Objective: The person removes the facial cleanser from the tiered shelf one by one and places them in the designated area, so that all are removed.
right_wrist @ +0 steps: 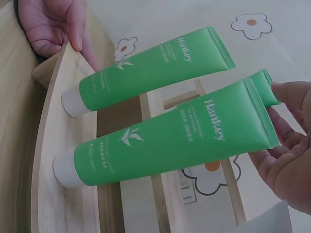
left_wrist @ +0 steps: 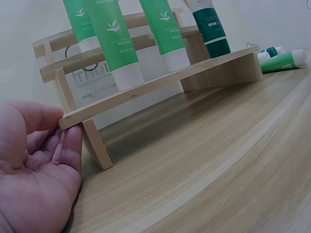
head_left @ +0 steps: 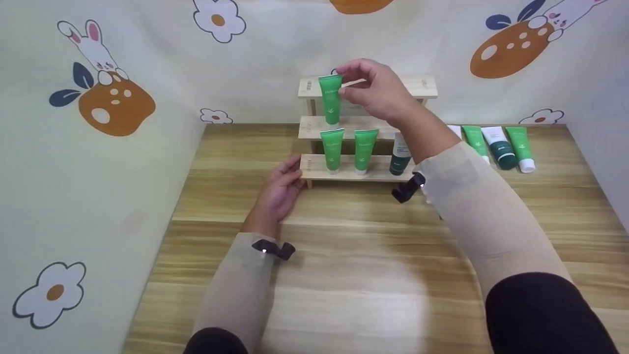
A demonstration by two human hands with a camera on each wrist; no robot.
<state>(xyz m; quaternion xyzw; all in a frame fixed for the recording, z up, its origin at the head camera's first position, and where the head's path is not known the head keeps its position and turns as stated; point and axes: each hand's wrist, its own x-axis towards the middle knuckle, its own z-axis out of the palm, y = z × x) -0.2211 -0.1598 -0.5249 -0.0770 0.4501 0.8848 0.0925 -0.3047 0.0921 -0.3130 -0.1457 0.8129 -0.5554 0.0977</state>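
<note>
A three-tier wooden rack (head_left: 368, 128) stands against the back wall. My right hand (head_left: 376, 91) reaches over it and pinches the crimped top edge of a green tube (head_left: 331, 101), which is upright at the left of the middle tier. That tube is mostly hidden behind two others in the right wrist view. On the lowest tier, two green tubes (head_left: 332, 150) and a white-and-dark-green tube (head_left: 399, 155) stand on their caps. My left hand (left_wrist: 41, 165) grips the left end of the lowest board (left_wrist: 131, 92) between its fingers.
Right of the rack, several tubes lie on the wooden tabletop (head_left: 344, 275), among them a green tube (head_left: 520, 147) and a white-and-dark-green one (head_left: 500, 147). A wall with a printed pattern (head_left: 260, 64) closes off the back and sides.
</note>
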